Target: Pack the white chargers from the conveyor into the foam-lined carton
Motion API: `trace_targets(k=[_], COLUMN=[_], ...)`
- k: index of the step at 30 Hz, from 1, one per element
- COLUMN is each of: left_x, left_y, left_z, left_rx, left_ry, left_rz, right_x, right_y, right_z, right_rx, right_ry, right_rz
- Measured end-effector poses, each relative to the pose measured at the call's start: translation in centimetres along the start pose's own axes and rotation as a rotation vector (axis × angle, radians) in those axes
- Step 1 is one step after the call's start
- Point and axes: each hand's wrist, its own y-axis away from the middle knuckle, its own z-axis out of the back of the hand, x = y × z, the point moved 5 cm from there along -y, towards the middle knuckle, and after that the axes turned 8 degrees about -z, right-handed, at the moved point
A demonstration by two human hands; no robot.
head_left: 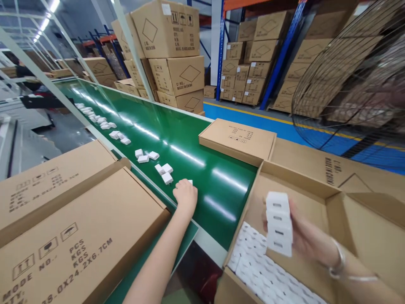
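You stand in a warehouse with a glossy blue painted floor (pixel 243 116) crossed by a yellow line (pixel 253 113). Beyond it, tall blue-and-orange steel racking (pixel 221 46) holds stacked brown cardboard cartons (pixel 253 55), and more cartons (pixel 177 55) are piled just past the long green conveyor belt (pixel 190 156). A large round black wire fan guard (pixel 351 71) fills your right. Long white ceiling strip lights (pixel 47 14) glare overhead and reflect off the belt.

"MADE IN CHINA" on stacked carton (pixel 179 75)
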Motion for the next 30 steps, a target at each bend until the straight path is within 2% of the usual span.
trace_targets(k=[4, 7, 9, 12, 15, 24, 30], left_x=[0.0, -0.6, -1.2, -2.0, -1.9, -2.1, -1.5], left_y=[-0.9, -1.0, -0.9, -0.7, -0.5, -0.3, -0.4], left_z=[-1.3, -1.2, -1.1, -1.3, -1.8, -1.8, -2.2], left_rx=[0.094, 0.099, 0.103, 0.11, 0.131, 0.173, 0.245], left_ry=[0.02, 0.02, 0.014, 0.045, 0.112, 0.193, 0.255], left_rz=[0.06, 0.006, -0.089, -0.27, -0.331, -0.332, -0.246], right_x=[-3.2, -3.7, -3.5, -3.2, -3.3, -3.5, -3.8], right_y=[2.0, 2.4, 2.5, 2.7, 2.6, 2.7, 2.6], right_z=[-0.3, -0.9, -1.1, -0.9, -0.5, -0.6, -0.4], right_rx=[0.16, 0.245, 0.274, 0.283, 0.26, 0.336, 0.237], right_ry=[-0.2, -0.231, -0.225, -0.218, -0.223, -0.261, -0.185], right_rz=[0.067, 0.133, 0.157, 0.164, 0.15, 0.116, 0.144])
